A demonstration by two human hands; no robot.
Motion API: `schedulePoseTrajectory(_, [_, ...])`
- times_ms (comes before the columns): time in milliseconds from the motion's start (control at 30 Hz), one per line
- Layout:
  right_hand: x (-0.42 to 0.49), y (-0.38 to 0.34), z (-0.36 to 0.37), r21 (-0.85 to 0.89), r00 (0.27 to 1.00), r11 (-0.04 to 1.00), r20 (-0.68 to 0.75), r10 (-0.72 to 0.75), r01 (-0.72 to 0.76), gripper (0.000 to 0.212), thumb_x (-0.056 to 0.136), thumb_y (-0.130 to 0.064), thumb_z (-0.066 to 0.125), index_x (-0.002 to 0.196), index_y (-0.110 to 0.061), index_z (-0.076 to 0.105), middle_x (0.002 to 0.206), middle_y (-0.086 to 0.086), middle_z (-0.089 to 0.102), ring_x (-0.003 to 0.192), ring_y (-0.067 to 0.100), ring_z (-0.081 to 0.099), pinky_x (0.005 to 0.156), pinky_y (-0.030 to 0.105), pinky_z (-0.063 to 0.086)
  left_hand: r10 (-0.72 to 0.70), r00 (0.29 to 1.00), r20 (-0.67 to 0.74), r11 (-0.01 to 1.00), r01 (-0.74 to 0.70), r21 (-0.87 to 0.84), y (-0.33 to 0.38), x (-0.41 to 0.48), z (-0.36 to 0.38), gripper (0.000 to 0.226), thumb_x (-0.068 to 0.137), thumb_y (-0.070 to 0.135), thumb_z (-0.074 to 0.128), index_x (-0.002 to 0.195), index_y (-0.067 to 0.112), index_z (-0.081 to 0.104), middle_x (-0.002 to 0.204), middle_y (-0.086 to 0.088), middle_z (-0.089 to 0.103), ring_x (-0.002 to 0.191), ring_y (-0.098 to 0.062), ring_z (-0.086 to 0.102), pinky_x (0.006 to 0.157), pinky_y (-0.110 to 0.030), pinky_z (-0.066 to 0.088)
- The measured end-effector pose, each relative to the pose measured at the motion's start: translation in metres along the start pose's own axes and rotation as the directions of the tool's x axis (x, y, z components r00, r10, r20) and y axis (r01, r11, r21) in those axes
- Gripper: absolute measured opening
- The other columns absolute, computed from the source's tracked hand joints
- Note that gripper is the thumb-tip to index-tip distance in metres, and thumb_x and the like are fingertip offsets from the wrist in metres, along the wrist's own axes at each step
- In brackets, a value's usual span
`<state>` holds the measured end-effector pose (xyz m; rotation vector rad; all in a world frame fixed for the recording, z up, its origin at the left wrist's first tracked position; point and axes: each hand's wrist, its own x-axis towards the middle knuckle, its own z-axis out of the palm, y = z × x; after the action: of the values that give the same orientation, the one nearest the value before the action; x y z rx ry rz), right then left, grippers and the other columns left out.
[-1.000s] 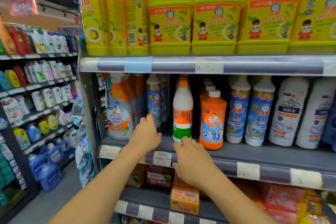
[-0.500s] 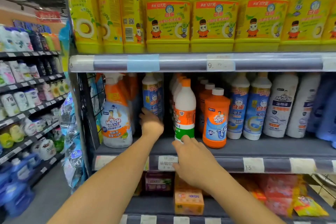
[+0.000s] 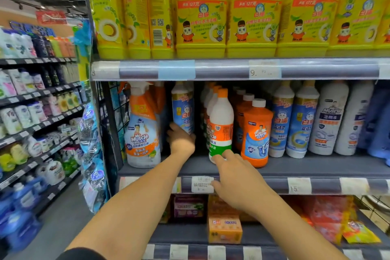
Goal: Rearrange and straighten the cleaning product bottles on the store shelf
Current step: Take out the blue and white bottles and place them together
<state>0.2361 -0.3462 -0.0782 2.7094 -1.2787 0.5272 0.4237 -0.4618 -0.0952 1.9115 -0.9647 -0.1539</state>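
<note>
1. Cleaning product bottles (image 3: 299, 120) stand upright in a crowded row along the grey middle shelf (image 3: 316, 167) of a store aisle, several deep.
2. Big yellow jugs (image 3: 253, 21) with handles fill the shelf above, side by side.
3. A white spray bottle (image 3: 142, 133) with an orange and blue label stands at the row's left end.
4. An orange bottle (image 3: 256, 133) with a white cap stands near the front edge, just right of a white bottle (image 3: 221, 120) with an orange cap.
5. A blue-labelled bottle (image 3: 183, 107) stands further back, between the spray bottle and the white bottle.
6. The right hand (image 3: 236, 179) is relaxed and open, a fingertip touching the white bottle's base.
7. The left hand (image 3: 182, 141) is against the blue-labelled bottle's lower part; it is blurred, so a grip cannot be told.
</note>
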Motion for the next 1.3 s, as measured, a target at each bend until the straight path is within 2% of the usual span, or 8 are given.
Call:
schedulePoseTrajectory(200, [0.005,-0.003,-0.006,0.044,0.999,0.999,-0.034,0.008,-0.006,0.055,0.089,-0.037,0.056,0.138,-0.019,0.037,0.129,0.005,0.046,0.112,0.025,0.048,0.091,0.037,0.045,0.01,1.0,0.0,0.991,-0.01,-0.133,-0.005,-0.024,-0.022,0.065,0.074,0.029,0.074,0.118,-0.001,0.037,0.115,-0.025,0.058,0.101,-0.042,0.06,0.076,-0.041,0.051])
schedulePoseTrajectory(367, [0.013,-0.007,-0.008,0.056,0.999,0.998,-0.041,0.02,-0.018,0.06,0.09,-0.041,0.056,0.142,-0.02,0.033,0.133,0.005,0.044,0.116,0.025,0.048,0.091,0.037,0.046,0.028,0.997,0.077,0.999,-0.024,-0.048,-0.01,-0.043,-0.049,0.059,0.074,0.033,0.072,0.113,0.005,0.037,0.109,-0.016,0.059,0.093,-0.032,0.06,0.066,-0.033,0.045])
schedulePoseTrajectory(533, [0.025,-0.01,-0.009,0.072,0.997,0.997,-0.056,0.044,-0.04,0.056,0.087,-0.036,0.06,0.136,-0.021,0.037,0.126,0.006,0.047,0.11,0.028,0.051,0.082,0.037,0.046,0.148,0.982,0.12,0.989,-0.144,-0.042,-0.01,-0.072,-0.081,0.049,0.075,0.034,0.071,0.101,0.014,0.035,0.087,-0.001,0.051,0.064,-0.006,0.049,0.046,-0.023,0.036])
schedulePoseTrajectory(800, [0.049,-0.023,-0.009,0.214,0.994,0.972,-0.021,0.105,-0.098,0.053,0.089,-0.029,0.062,0.134,-0.012,0.039,0.127,0.012,0.045,0.109,0.03,0.053,0.084,0.04,0.05,0.154,0.972,0.178,0.969,-0.114,-0.22,-0.021,-0.136,-0.128,0.043,0.073,0.026,0.073,0.101,0.024,0.041,0.082,0.012,0.054,0.063,-0.002,0.055,0.041,-0.005,0.038])
schedulePoseTrajectory(933, [0.067,-0.029,-0.007,0.332,0.987,0.937,-0.069,0.142,-0.111,0.052,0.091,-0.021,0.061,0.136,-0.01,0.039,0.127,0.016,0.05,0.112,0.03,0.052,0.084,0.035,0.044,0.096,0.973,0.211,0.966,-0.04,-0.255,-0.049,-0.167,-0.136,0.044,0.068,0.026,0.073,0.102,0.027,0.045,0.084,0.011,0.061,0.066,0.004,0.061,0.045,-0.008,0.041])
schedulePoseTrajectory(1100, [0.11,-0.037,0.005,0.637,0.947,0.732,-0.009,0.32,-0.242,0.051,0.088,-0.021,0.065,0.131,-0.005,0.044,0.126,0.017,0.058,0.111,0.032,0.056,0.077,0.03,0.041,0.028,0.964,0.265,0.967,0.041,-0.253,-0.069,-0.187,-0.14,0.043,0.064,0.028,0.074,0.094,0.035,0.043,0.083,0.01,0.062,0.069,0.009,0.06,0.044,-0.008,0.042])
schedulePoseTrajectory(1233, [0.153,-0.044,0.031,0.745,0.902,0.569,0.098,0.421,-0.347,0.053,0.08,-0.031,0.071,0.12,-0.001,0.054,0.118,0.016,0.063,0.102,0.029,0.061,0.071,0.03,0.045,-0.002,0.961,0.278,0.961,0.079,-0.264,-0.076,-0.194,-0.141,0.043,0.068,0.026,0.076,0.095,0.035,0.044,0.085,0.011,0.061,0.069,0.007,0.061,0.045,-0.007,0.042])
schedulePoseTrajectory(1300, [0.17,-0.046,0.041,0.789,0.867,0.483,0.119,0.484,-0.378,0.058,0.077,-0.03,0.073,0.124,-0.003,0.05,0.122,0.016,0.06,0.107,0.031,0.06,0.082,0.034,0.051,-0.019,0.96,0.28,0.959,0.097,-0.266,-0.079,-0.197,-0.142,0.045,0.068,0.026,0.077,0.099,0.033,0.045,0.085,0.011,0.061,0.067,0.002,0.062,0.045,-0.006,0.041])
